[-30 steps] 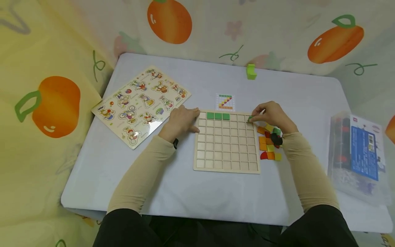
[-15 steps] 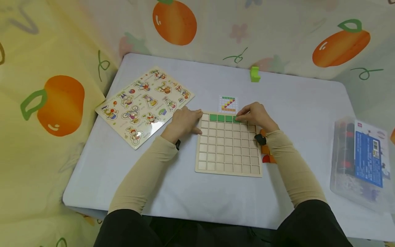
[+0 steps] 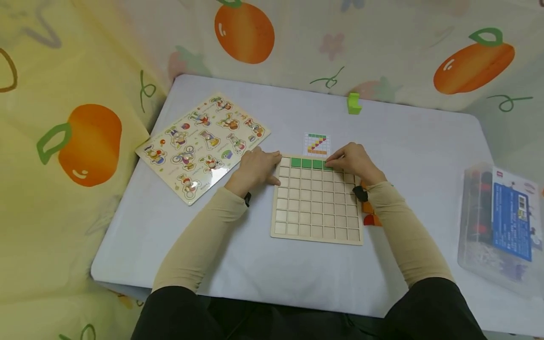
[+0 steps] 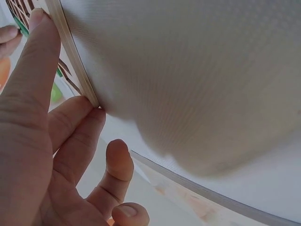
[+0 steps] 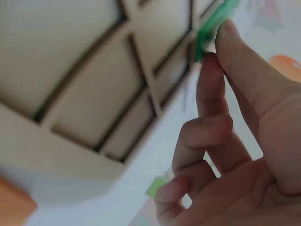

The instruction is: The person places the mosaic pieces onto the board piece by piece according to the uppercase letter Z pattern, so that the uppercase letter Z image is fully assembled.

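A wooden grid board lies on the white table. Green square tiles sit side by side in its top row, and the corner cell to their left is bare. My left hand touches the board's upper left corner, its thumb against the left edge. Between thumb and index finger, my right hand pinches another green tile at the top row, just right of the others. In the right wrist view this tile stands tilted at the cell. My right fingers partly hide it in the head view.
Above the board lies a pattern card. Loose orange tiles and a red piece lie right of it, partly under my right forearm. A picture puzzle is at left, a green block behind, a clear plastic box at right.
My right hand has moved left along the top row with the green tile, from near the upper right corner to beside the placed tiles. My left hand stays at the board's corner.
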The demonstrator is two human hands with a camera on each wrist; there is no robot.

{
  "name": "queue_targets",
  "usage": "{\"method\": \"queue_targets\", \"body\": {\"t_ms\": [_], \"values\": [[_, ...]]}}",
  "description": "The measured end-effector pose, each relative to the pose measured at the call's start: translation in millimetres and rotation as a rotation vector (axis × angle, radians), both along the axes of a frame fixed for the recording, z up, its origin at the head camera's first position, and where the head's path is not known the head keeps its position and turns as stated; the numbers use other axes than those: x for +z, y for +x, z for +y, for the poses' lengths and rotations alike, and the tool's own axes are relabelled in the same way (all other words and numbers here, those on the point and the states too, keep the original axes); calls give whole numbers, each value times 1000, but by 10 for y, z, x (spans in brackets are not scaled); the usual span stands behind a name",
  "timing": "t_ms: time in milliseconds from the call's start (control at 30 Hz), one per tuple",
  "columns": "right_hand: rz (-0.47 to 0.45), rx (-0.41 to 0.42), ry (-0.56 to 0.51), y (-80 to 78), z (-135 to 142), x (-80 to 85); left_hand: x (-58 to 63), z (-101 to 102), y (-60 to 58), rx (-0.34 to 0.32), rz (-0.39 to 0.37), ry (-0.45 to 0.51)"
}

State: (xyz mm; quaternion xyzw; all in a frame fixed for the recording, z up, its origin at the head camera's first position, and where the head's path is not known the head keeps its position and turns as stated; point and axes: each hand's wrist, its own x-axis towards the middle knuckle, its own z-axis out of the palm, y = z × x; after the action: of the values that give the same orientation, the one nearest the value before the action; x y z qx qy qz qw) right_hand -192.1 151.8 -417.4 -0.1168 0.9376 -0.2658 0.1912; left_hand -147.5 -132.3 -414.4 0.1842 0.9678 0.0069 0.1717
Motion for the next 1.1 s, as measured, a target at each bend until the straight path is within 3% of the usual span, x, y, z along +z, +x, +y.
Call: {"method": "queue_targets", "body": {"t_ms": [233, 467, 733, 967, 1100], "values": [[-19, -32, 99, 98, 344, 146, 14, 15, -18, 1, -4, -1], [-97, -113, 165, 262, 734, 173, -4, 2, -31, -14, 3, 10], [-146, -137, 236, 387, 1124, 226, -15, -34, -19, -6, -10, 13], [-226, -137, 207, 430, 1282, 188, -3, -34, -15, -13, 4, 18], [-197, -152, 191, 472, 1302, 145, -6, -15, -3, -15, 0, 16]]}}
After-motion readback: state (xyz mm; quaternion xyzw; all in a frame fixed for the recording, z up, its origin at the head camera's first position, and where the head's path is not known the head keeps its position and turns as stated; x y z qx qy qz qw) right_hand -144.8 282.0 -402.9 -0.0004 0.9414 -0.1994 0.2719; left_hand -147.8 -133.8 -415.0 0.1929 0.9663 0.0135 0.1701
